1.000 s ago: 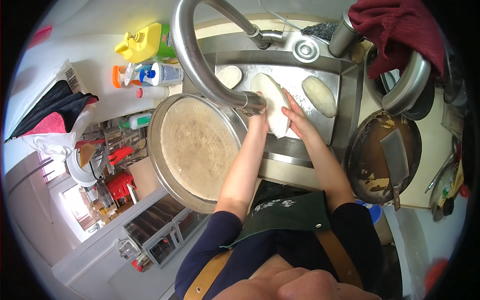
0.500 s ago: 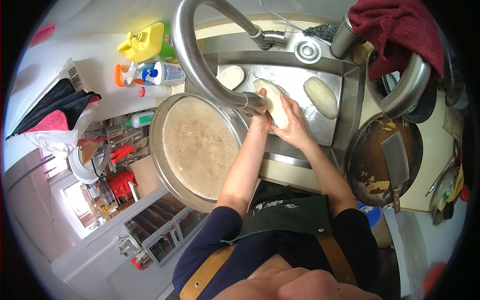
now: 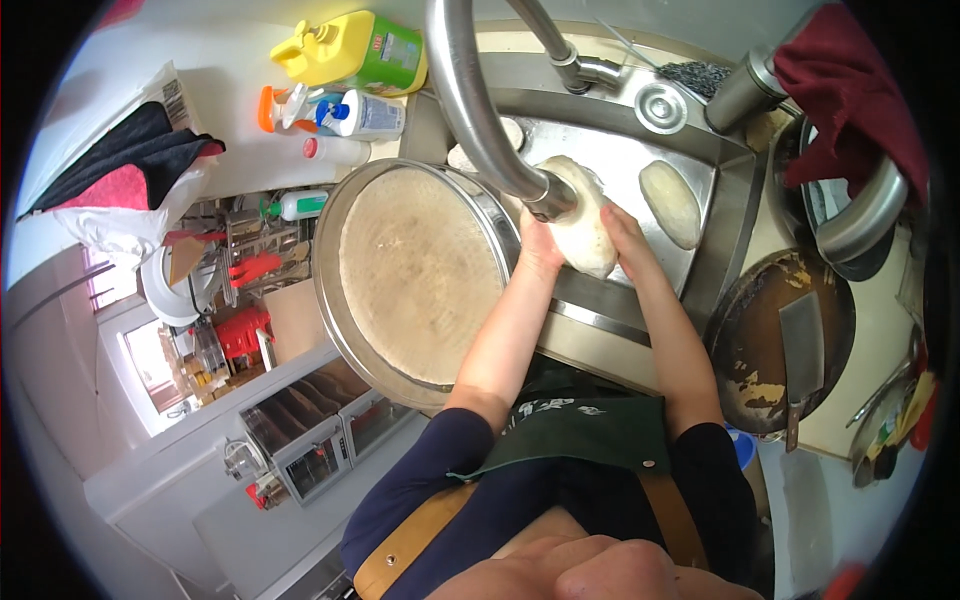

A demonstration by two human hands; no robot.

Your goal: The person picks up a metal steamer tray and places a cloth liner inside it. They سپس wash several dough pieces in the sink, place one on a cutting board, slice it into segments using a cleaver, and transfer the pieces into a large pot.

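Both my hands hold a long, pale, peeled vegetable (image 3: 592,242) over the near part of the steel sink (image 3: 575,140). I cannot tell its exact kind. My left hand (image 3: 540,245) grips its left side, its fingers partly hidden under the vegetable and behind the faucet. My right hand (image 3: 628,240) presses on its right side. Directly above it, the end of the curved steel faucet (image 3: 552,195) covers part of its surface. Another pale oval piece (image 3: 670,205) lies on the sink floor at the right. A third piece (image 3: 465,160) sits at the left, partly behind the faucet.
At the left stands a large round pan (image 3: 420,270) with a pale bottom. Behind it are a yellow-green jug (image 3: 350,55) and several bottles. To the right, a cleaver (image 3: 802,345) lies on a round brown lid (image 3: 740,330). A red cloth (image 3: 850,110) hangs over a metal pipe.
My hands have lifted the vegetable nearer and turned it under the faucet, spreading to either side of it. The whole view has shifted, so the sink and counter appear farther right.
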